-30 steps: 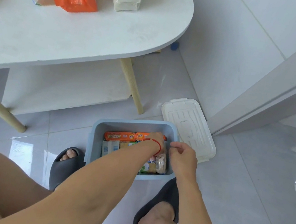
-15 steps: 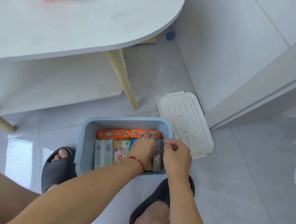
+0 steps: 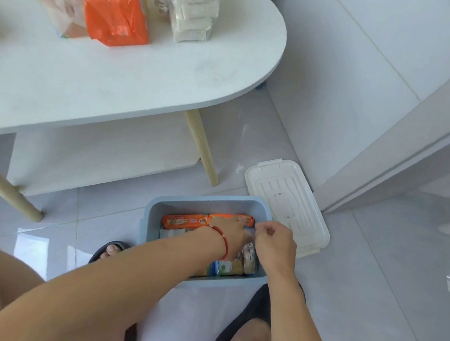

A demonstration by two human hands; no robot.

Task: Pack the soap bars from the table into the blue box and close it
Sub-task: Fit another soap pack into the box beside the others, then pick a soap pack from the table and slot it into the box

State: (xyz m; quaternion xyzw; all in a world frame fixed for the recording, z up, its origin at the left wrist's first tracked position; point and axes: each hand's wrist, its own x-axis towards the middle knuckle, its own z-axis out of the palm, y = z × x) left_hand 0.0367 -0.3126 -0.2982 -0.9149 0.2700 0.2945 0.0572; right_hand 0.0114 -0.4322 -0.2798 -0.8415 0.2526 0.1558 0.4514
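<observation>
Fig.: packing stage, partly done. Blue box (image 3: 148,235) on floor betw. the feet, open, w/ several wrapped soap bars (image 3: 185,221) already inside. Left hand (image 3: 228,227) reaches into box, fingers hidden among the bars; can't tell what they hold. Right hand (image 3: 276,241) at box's right rim, fingers curled, pinching what looks like clear wrapping. Left to do: orange pack (image 3: 116,2) and white stack (image 3: 192,9) sit on worktop (image 3: 114,79); white lid (image 3: 286,206) lies just beside box, not yet fitted.
</observation>
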